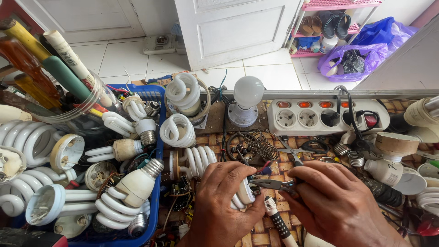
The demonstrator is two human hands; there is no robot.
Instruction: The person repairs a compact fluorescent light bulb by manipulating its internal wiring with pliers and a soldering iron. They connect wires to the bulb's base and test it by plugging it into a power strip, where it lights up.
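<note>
Room: white tiled floor (137, 55) and a white door (228, 27) lie beyond the counter (256, 235), whose top has a woven pattern.
Left fingers: the left hand (224, 201) is curled tight round a spiral bulb (240, 197), its base end poking out toward the right hand.
Right fingers: the right hand (336, 201) is closed on the handles of thin pliers (270, 184), whose tips point left and meet the bulb's base; whether the tips pinch anything cannot be told.
Bulb: held just above the counter, between the two hands, low in the middle of the view.
Just beside: a probe (279, 222) with a black and white grip lies on the counter under the hands; a coiled wire stand (256, 144) and scissors (302, 148) sit just above them.
Behind: a round white bulb (247, 93) stands upright in a holder, next to a white power strip (320, 116) with red switches and two black plugs in it.
Left: a blue basket (157, 183) is piled with spiral bulbs, and more lie loose between it and the hands; a clear jar (87, 107) of tools stands at its far corner.
Right: white bulb bases (388, 169) and springs (350, 155) lie near the strip.
Far back: a pink shoe rack (338, 29) and purple bags (361, 55) sit on the floor.
</note>
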